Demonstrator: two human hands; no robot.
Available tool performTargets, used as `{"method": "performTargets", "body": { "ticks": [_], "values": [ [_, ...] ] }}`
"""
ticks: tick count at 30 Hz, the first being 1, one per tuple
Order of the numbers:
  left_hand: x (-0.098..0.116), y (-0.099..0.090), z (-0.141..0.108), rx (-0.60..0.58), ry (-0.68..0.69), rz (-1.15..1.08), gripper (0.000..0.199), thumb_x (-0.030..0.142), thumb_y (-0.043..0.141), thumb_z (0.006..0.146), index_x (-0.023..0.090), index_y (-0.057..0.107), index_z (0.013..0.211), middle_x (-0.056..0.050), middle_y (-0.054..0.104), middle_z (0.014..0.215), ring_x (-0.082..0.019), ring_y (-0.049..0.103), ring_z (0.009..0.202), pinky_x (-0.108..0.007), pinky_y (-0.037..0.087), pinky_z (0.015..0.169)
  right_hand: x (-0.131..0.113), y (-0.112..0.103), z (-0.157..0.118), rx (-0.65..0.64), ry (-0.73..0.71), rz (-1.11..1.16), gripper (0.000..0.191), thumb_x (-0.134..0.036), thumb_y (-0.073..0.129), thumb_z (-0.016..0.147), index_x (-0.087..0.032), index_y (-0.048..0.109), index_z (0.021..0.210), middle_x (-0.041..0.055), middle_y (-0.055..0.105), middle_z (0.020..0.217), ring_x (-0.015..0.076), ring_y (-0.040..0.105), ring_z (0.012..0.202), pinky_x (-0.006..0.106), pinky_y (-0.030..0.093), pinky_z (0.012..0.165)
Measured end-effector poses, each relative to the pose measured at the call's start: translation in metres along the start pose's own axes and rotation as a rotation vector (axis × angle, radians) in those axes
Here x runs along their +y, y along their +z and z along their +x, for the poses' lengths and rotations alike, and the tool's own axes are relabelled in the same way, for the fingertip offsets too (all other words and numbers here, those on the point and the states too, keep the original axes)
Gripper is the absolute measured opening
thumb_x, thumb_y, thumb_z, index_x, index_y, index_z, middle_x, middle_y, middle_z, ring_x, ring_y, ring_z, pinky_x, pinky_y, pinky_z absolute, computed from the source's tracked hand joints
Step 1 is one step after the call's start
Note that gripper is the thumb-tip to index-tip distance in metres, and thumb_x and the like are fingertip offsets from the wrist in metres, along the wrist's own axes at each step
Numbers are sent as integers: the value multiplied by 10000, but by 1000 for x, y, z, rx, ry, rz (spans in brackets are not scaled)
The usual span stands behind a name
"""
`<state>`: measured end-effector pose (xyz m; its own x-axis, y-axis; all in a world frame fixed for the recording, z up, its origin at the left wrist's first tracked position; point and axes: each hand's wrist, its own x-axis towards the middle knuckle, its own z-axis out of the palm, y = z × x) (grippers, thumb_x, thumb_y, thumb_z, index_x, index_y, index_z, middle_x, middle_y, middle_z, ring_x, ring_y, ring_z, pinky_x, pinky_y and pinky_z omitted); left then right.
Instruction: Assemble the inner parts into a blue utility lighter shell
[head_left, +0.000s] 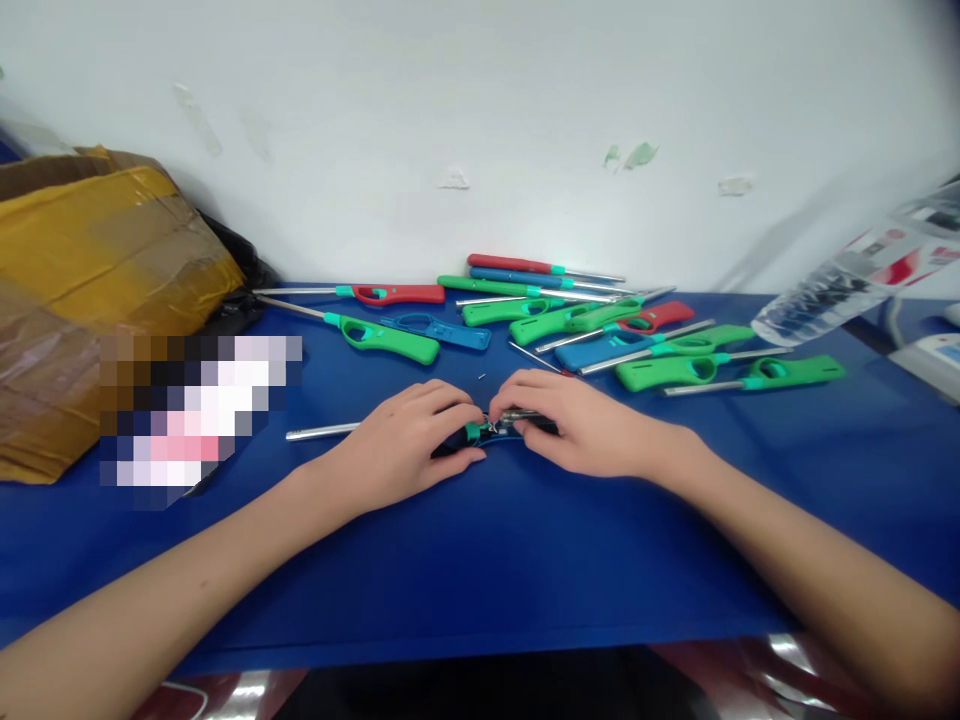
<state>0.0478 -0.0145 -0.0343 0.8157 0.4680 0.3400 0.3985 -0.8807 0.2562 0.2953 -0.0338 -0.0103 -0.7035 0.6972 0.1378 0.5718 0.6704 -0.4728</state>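
Note:
A long-nosed gas lighter (pixel 322 432) lies on the blue table between my hands, its metal tube pointing left. Its body looks opened, with a teal part and small dark inner parts showing between my fingertips. My left hand (pixel 412 432) is closed around the front of the body, thumb below and fingers above. From the other side, my right hand (pixel 574 422) pinches the rear of the lighter, around a metallic inner piece. My fingers hide most of the body. A tiny metal bit (pixel 481 377) lies just beyond my hands.
Several green, red and blue lighters, among them a green lighter (pixel 390 340) and a red lighter (pixel 409 294), lie along the wall. A taped cardboard box (pixel 97 300) stands at left beside a blurred-out patch. A tilted plastic bottle (pixel 832 290) is at right.

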Motion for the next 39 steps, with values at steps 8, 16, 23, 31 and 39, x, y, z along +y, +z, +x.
{"method": "performTargets", "body": {
  "ticks": [8, 16, 23, 31, 39],
  "values": [
    [0, 1, 1, 9, 12, 14, 259, 354, 561, 968, 169, 628, 1137, -96, 657, 1106, -222, 608, 1019, -368, 502, 892, 1, -6, 1, -42, -23, 40, 325, -43, 488, 870, -205, 611, 1124, 58, 618, 1069, 175, 594, 982, 321, 502, 860],
    [-1, 2, 0, 17, 5, 3, 256, 352, 576, 960, 164, 623, 1127, -100, 658, 1109, -228, 612, 1030, -375, 504, 898, -1, -5, -2, -15, 12, -6, 298, -124, 518, 902, -216, 598, 1174, 73, 643, 1130, 200, 626, 1010, 351, 527, 870],
    [2, -1, 1, 2, -60, -79, 274, 379, 597, 944, 171, 624, 1120, -97, 659, 1129, -231, 609, 1057, -378, 512, 914, 3, 5, -5, 132, 62, -14, 421, -125, 494, 924, -231, 506, 1331, 71, 680, 1118, 213, 645, 1042, 384, 540, 908],
    [3, -6, 4, 36, -193, -202, 199, 284, 545, 956, 186, 637, 1103, -67, 680, 1085, -192, 632, 1006, -329, 533, 892, 2, 12, -4, 208, 22, -7, 372, -143, 462, 961, -230, 522, 1317, 82, 679, 1128, 216, 625, 1057, 397, 536, 910],
    [2, -5, 5, 52, -162, -222, 165, 255, 570, 938, 177, 675, 1038, -57, 700, 1010, -187, 635, 980, -315, 527, 873, 1, 16, -3, 305, -73, -6, 300, -151, 465, 975, -220, 581, 1243, 83, 676, 1144, 204, 628, 1059, 368, 541, 920]
  ]
}}
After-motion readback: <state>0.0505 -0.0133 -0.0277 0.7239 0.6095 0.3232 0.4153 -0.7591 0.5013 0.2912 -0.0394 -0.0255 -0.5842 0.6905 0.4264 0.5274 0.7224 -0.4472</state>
